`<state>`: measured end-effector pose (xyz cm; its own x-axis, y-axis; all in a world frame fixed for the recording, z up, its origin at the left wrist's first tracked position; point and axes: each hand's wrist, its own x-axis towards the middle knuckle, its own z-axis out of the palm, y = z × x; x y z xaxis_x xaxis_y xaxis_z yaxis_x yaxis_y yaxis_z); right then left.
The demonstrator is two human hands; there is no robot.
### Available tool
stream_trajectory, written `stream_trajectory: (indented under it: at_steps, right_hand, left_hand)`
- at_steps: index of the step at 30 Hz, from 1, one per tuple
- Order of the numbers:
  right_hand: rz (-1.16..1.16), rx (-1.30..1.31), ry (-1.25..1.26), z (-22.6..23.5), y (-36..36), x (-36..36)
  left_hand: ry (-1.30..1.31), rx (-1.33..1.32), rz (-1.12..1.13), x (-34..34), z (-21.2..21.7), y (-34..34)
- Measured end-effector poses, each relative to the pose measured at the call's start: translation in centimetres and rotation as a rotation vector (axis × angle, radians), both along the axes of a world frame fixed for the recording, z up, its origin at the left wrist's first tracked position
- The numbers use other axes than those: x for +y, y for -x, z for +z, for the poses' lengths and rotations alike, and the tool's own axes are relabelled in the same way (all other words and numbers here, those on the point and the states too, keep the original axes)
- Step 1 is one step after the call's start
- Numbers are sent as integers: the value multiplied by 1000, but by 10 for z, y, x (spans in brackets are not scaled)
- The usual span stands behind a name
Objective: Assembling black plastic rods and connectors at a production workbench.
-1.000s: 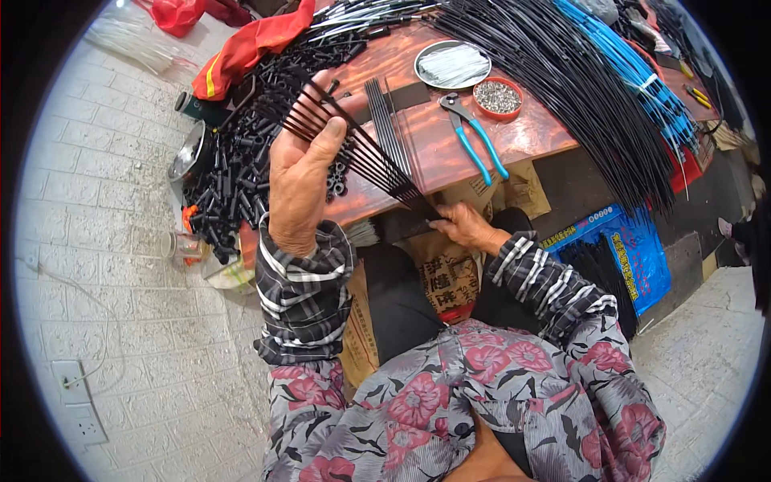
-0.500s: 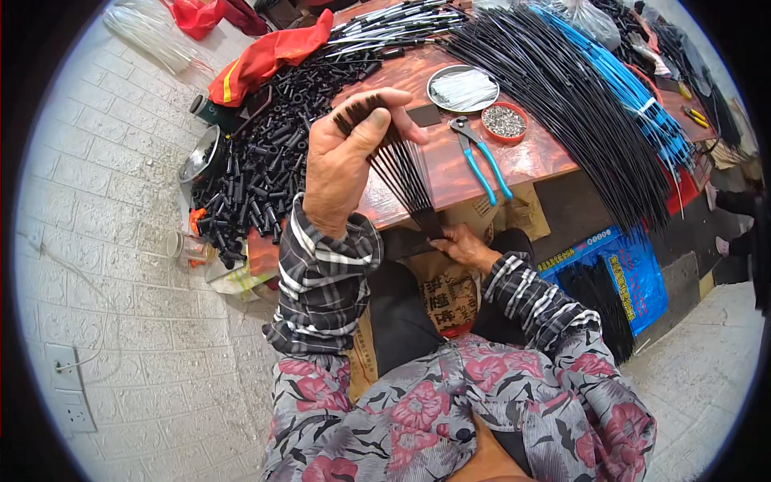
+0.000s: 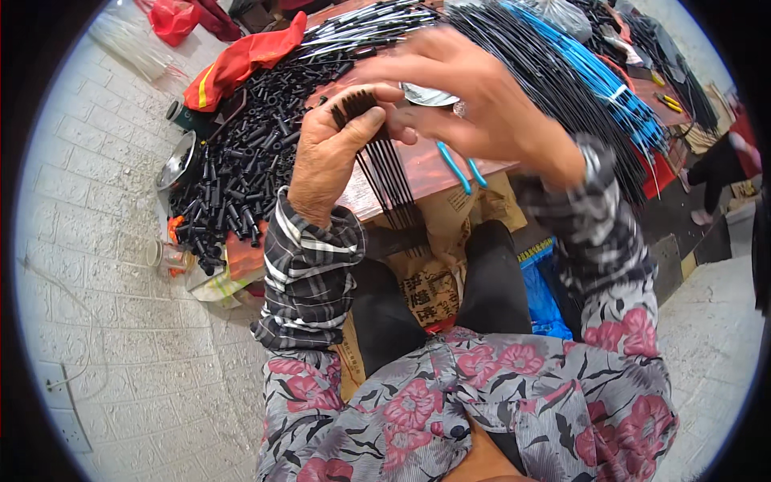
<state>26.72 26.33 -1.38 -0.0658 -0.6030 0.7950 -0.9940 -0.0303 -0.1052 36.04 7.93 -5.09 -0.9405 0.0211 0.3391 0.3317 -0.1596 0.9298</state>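
Several thin black rods (image 3: 392, 181) gripped as one bundle in left hand (image 3: 333, 153), long axis near vertical, capped ends up, free ends hanging toward lap. Fingers curled shut around upper part, thumb pressed across caps. Right hand (image 3: 474, 96) blurred, fingers spread, fingertips at bundle top. Beyond: wooden table (image 3: 418, 165), blue-handled pliers (image 3: 458, 169), heap of black tubes (image 3: 241, 169).

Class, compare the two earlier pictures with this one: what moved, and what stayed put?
The right hand rose from the lower ends of the thin black rods, below the table edge, to their tops, beside the left hand. The left hand keeps gripping the bundle of thin black rods. The pile of short black tubes and blue-handled pliers stayed.
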Motion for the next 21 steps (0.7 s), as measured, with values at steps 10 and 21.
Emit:
stream_trajectory:
  at_steps: [10,21]
  right_hand:
    - [173,-537,-171,3,84,-34]
    - [-378,-265,-679,-114,186,-24]
  left_hand:
    - [27,-16,18,-6,2,-4]
    - [-15,23,28,1,-2,-15]
